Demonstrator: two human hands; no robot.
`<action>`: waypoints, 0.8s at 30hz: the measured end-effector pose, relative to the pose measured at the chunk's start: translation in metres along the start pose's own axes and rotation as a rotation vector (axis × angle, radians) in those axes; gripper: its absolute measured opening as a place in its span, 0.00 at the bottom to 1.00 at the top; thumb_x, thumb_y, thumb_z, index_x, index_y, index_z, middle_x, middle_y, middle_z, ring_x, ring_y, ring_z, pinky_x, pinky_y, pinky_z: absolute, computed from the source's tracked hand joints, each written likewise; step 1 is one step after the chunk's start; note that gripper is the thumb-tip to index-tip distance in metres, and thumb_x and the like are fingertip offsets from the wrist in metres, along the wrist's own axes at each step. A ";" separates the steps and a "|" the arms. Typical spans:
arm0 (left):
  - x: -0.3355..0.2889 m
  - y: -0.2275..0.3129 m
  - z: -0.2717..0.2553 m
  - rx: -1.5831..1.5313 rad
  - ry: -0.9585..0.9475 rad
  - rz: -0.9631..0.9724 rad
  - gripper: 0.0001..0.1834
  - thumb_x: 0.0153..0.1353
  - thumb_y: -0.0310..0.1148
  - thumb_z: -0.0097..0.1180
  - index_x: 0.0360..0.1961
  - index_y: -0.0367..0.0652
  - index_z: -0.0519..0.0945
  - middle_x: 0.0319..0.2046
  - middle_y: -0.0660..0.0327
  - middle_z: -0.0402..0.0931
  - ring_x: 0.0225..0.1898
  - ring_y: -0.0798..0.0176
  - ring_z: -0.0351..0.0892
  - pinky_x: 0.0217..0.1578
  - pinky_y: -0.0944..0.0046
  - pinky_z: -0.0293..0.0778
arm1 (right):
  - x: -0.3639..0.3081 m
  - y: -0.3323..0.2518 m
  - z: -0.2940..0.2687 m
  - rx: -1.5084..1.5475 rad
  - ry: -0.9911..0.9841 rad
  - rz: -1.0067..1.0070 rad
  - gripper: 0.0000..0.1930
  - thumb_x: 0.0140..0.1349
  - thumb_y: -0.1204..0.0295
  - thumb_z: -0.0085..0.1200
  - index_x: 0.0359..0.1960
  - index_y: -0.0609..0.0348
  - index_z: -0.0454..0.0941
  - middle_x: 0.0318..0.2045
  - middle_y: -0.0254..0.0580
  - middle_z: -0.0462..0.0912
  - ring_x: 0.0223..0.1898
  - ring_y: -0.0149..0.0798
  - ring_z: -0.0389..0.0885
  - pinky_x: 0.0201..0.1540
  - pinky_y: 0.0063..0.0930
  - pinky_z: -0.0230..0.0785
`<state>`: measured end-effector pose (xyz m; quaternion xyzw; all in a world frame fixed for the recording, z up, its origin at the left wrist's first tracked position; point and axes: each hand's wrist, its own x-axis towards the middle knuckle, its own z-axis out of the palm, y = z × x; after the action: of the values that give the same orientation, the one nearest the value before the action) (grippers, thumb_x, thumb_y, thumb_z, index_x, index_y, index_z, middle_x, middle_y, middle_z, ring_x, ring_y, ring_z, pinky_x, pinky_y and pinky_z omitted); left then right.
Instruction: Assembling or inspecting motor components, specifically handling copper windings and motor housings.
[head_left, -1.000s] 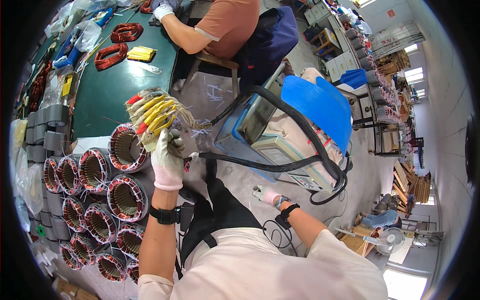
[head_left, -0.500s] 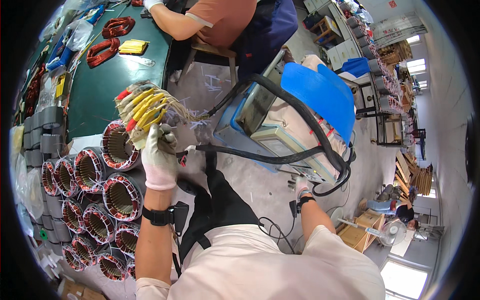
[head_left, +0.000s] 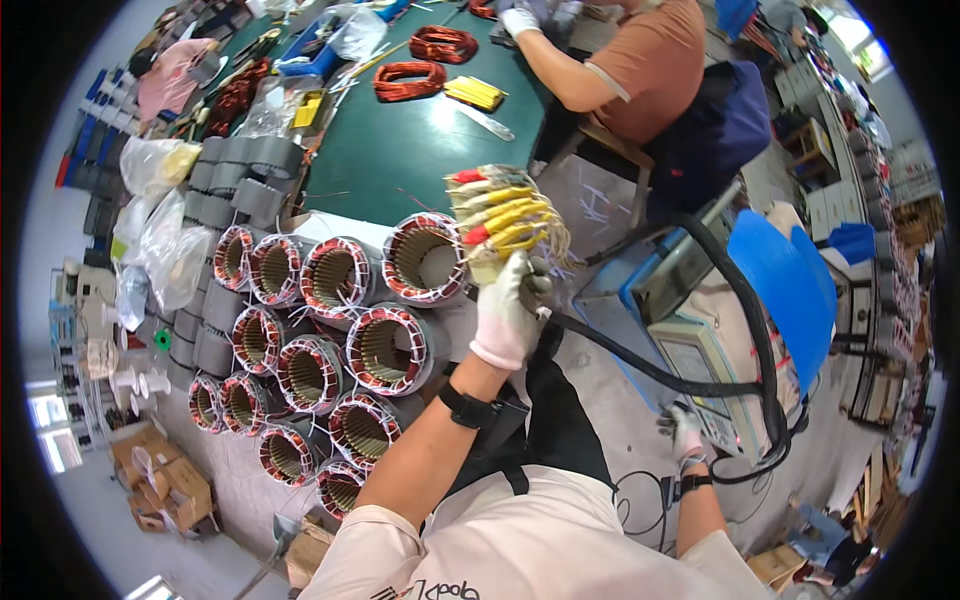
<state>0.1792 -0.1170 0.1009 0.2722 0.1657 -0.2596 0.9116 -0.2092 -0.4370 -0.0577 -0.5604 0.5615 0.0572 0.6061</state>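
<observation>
My left hand (head_left: 510, 312), in a white glove, is closed on a bundle of test-lead clips (head_left: 508, 215) with yellow and red sleeves. It holds them up beside the top right motor stator (head_left: 424, 258), whose rim is laced in white cord over red windings. Thin wires trail from the clips toward a thick black cable (head_left: 640, 372). Lower right, my right hand (head_left: 684, 428), also gloved, has its fingers apart at the lower front edge of a box-shaped tester (head_left: 688, 352) with a small screen. Whether its fingertips touch the panel is unclear.
Several more stators (head_left: 310, 372) are stacked on their sides at left. Beyond them a green table (head_left: 370, 165) carries red wire coils (head_left: 408, 80) and yellow strips (head_left: 476, 93). A co-worker (head_left: 650, 60) sits at its right side. Blue sheeting (head_left: 785, 290) covers part of the tester; cardboard boxes (head_left: 165, 480) stand lower left.
The view has turned left, shifting the scene rightward and showing more stators and boxes. My left hand still grips the clips, slightly farther right of the top stator. My right hand stays by the tester.
</observation>
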 end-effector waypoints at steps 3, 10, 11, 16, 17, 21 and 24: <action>-0.002 0.004 -0.014 0.031 -0.021 0.084 0.09 0.74 0.36 0.54 0.48 0.44 0.76 0.33 0.64 0.79 0.30 0.69 0.77 0.33 0.68 0.73 | -0.045 -0.090 0.091 -0.140 -0.339 -0.152 0.20 0.69 0.68 0.52 0.59 0.66 0.73 0.41 0.49 0.85 0.35 0.41 0.87 0.35 0.32 0.80; -0.014 0.013 -0.015 0.132 0.011 0.039 0.13 0.76 0.39 0.50 0.51 0.42 0.75 0.34 0.63 0.78 0.31 0.69 0.76 0.35 0.68 0.74 | -0.075 -0.308 0.241 -0.340 -0.430 -0.823 0.20 0.64 0.70 0.58 0.55 0.67 0.78 0.46 0.41 0.85 0.48 0.32 0.81 0.53 0.28 0.74; -0.018 0.016 -0.013 0.161 0.039 0.026 0.13 0.76 0.39 0.50 0.50 0.42 0.76 0.34 0.62 0.78 0.30 0.69 0.76 0.35 0.68 0.73 | -0.067 -0.330 0.260 -0.342 -0.484 -0.840 0.23 0.63 0.69 0.60 0.58 0.67 0.76 0.49 0.42 0.84 0.50 0.33 0.81 0.56 0.29 0.73; -0.026 0.021 -0.025 0.225 -0.019 -0.001 0.18 0.75 0.43 0.51 0.56 0.42 0.74 0.38 0.63 0.78 0.35 0.69 0.77 0.37 0.68 0.73 | -0.021 -0.388 0.337 -0.329 -1.063 -0.672 0.40 0.63 0.48 0.61 0.65 0.71 0.66 0.60 0.49 0.76 0.62 0.39 0.73 0.67 0.32 0.63; -0.027 0.022 -0.026 0.221 -0.004 0.007 0.18 0.75 0.43 0.51 0.56 0.42 0.74 0.38 0.63 0.78 0.35 0.69 0.77 0.37 0.68 0.73 | -0.016 -0.394 0.348 -0.387 -1.131 -0.703 0.41 0.63 0.46 0.59 0.65 0.71 0.67 0.60 0.48 0.76 0.61 0.38 0.73 0.66 0.31 0.63; -0.029 0.036 -0.020 0.202 0.004 -0.062 0.21 0.73 0.46 0.54 0.57 0.42 0.73 0.38 0.62 0.79 0.37 0.69 0.78 0.37 0.67 0.75 | -0.038 -0.409 0.378 -0.287 -1.485 -0.309 0.38 0.59 0.57 0.63 0.67 0.69 0.67 0.59 0.38 0.77 0.59 0.31 0.72 0.65 0.28 0.64; -0.035 0.066 -0.023 0.620 -0.110 -0.175 0.21 0.72 0.45 0.54 0.54 0.38 0.76 0.41 0.60 0.81 0.37 0.67 0.81 0.40 0.65 0.78 | -0.036 -0.413 0.383 -0.344 -1.465 -0.221 0.40 0.55 0.64 0.65 0.69 0.68 0.65 0.62 0.39 0.76 0.61 0.31 0.72 0.67 0.29 0.63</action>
<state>0.1839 -0.0425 0.1251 0.5070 0.0522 -0.3894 0.7672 0.3022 -0.2829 0.1237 -0.5187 -0.0607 0.4406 0.7302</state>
